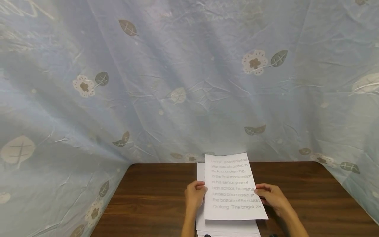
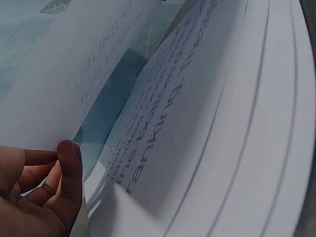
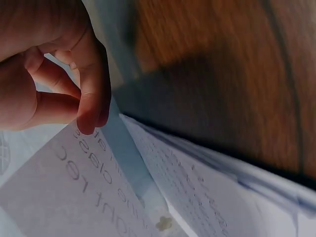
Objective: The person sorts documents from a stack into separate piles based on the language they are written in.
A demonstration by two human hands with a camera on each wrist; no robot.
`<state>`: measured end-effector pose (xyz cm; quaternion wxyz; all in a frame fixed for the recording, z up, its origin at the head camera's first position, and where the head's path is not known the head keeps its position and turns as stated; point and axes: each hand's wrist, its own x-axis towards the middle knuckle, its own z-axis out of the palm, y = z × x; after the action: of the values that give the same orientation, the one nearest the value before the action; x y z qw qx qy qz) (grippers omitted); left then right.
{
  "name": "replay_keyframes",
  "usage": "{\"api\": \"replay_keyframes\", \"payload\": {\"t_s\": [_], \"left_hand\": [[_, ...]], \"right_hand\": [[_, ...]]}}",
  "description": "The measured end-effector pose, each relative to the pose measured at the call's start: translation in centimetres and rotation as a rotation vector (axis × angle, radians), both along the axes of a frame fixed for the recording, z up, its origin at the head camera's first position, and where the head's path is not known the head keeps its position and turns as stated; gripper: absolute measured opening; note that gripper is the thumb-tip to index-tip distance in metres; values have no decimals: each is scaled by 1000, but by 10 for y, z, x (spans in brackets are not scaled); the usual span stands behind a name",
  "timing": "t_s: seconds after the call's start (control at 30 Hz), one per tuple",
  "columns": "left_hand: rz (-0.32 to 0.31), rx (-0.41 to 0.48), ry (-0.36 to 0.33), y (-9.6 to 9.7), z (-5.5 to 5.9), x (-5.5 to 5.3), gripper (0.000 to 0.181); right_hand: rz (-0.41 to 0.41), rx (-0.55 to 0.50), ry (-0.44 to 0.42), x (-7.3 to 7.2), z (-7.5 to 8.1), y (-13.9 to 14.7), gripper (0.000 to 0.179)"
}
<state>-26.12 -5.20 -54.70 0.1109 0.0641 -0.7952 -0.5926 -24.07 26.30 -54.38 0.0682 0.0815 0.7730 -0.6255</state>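
Note:
A printed sheet of paper [image 1: 231, 187] is held up above a stack of paper [image 1: 228, 227], tilted so its text faces the head camera. My left hand [image 1: 195, 195] pinches its left edge between thumb and fingers. On the opposite edge, my right hand [image 1: 272, 196] pinches the sheet the same way. In the left wrist view, the stack [image 2: 237, 148] shows print on its top page, with a gap between it and the raised sheet [image 2: 64, 84]. The right wrist view shows the stack's layered edge [image 3: 237, 177] lying on the wood.
A dark brown wooden table [image 1: 148, 200] carries the stack. Pale blue fabric [image 1: 189, 82] printed with leaves and flowers hangs behind the table and along both sides. Two small dark objects [image 1: 208, 235] show at the bottom edge of the head view; their kind is unclear.

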Motion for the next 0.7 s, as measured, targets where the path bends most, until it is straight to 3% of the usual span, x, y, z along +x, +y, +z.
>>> {"api": "replay_keyframes", "payload": {"t_s": [0.7], "left_hand": [[-109, 56, -71, 57, -1, 16, 19]], "right_hand": [[5, 52, -27, 20, -5, 62, 54]]}}
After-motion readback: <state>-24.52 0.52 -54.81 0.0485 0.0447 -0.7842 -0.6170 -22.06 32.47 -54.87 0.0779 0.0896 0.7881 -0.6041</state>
